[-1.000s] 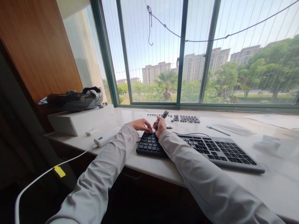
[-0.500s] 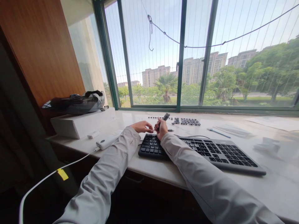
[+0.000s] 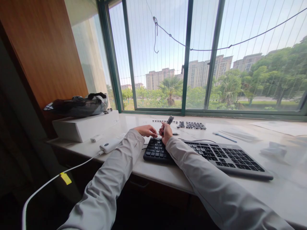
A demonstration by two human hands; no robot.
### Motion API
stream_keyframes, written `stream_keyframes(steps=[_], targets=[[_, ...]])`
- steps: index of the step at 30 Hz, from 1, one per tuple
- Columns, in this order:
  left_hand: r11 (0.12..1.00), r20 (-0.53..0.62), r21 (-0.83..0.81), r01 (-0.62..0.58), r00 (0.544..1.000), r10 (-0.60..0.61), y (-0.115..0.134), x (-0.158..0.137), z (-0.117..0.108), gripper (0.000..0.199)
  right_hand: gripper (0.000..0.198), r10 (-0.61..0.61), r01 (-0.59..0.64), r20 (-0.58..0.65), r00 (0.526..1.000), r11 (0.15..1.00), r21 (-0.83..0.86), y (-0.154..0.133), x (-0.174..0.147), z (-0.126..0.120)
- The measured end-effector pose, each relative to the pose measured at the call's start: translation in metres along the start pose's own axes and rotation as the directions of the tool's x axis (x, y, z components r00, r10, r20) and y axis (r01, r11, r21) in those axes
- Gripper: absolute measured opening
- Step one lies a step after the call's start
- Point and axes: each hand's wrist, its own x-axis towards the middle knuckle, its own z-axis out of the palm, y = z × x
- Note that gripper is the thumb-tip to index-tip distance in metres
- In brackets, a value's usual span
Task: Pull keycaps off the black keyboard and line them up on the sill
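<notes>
My right hand [image 3: 167,131] is closed around what looks like a black brush [image 3: 170,119], whose dark end sticks up above the fist. Just left of it, my left hand [image 3: 147,130] has its fingers bent to a pinch near a thin line that runs toward the right fist; what the fingertips hold is too small to make out. Both hands are above the left part of a black keyboard [image 3: 240,159]. Keycaps sit on its left end, while many key positions farther right show bare sockets. My right forearm hides part of it.
Loose black keycaps [image 3: 195,125] lie in rows near the window. A blue pen-like stick [image 3: 225,137] and clear plastic [image 3: 274,150] lie to the right. At left are a white box [image 3: 81,127] with a dark bag [image 3: 79,107] on it, and a white power strip [image 3: 109,147] with a cable.
The hands stay almost in place, with only slight finger movement. The whole view has shifted a little. Both hands keep the same grip.
</notes>
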Motion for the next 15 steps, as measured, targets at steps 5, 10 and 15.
stream_keyframes(steps=[5,10,15], targets=[[1.0,0.017,-0.001,0.005,1.0,-0.005,-0.0002,0.0001,0.0008,0.048,0.034,0.022,-0.022,-0.006,1.0,1.0,0.004,0.0008,-0.0001,-0.0003],[0.999,-0.005,0.033,0.003,1.0,-0.003,0.0038,-0.0022,0.0007,0.044,0.034,0.031,-0.031,0.009,0.999,1.0,0.006,0.0028,0.0007,0.0004],[1.0,0.014,0.009,-0.013,1.0,0.013,-0.0035,0.0005,0.0014,0.042,0.035,-0.01,0.011,0.126,0.992,1.0,-0.012,0.007,0.0037,-0.0014]])
